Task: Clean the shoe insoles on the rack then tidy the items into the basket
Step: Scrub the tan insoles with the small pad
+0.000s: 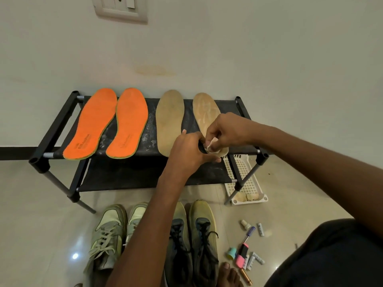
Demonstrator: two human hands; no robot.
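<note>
Here we see the right hand (222, 132) pinching a small cloth (212, 145) on the heel of the rightmost tan insole (206, 112) on the rack (62, 125); left hand (189, 151) fingers curl, gripping that heel edge. Basket (246, 183) sits under the rack's right end.

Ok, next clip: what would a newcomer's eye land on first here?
Probably the two bright orange foam insoles lying side by side on the left of the black fabric shoe rack. Next, both hands at its right front: the right hand pinches a small pale cloth on the worn tan insole, the left hand alongside.
</note>
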